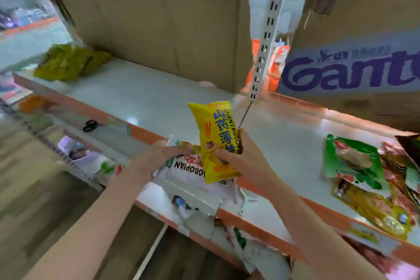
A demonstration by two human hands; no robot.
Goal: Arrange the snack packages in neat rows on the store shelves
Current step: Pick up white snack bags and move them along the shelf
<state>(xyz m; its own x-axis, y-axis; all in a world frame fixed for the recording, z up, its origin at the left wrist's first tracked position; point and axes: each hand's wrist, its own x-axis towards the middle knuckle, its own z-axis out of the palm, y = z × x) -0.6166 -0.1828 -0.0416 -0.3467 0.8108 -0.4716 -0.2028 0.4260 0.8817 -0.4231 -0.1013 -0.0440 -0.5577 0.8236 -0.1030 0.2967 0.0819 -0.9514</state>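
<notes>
Only a few bits are actually legible here: the yellow snack pack (216,141) has "SHANYAOBOPI..." running along its edge in blue, next to big blue Chinese characters I can't make out. The white pack (193,169) lying under it shows "...OBOPIAN" in dark letters, upside down from this angle. The cardboard box (354,57) on the right has "Gant..." in fat purple lettering, cut off at the frame edge; everything else is too blurry.
</notes>
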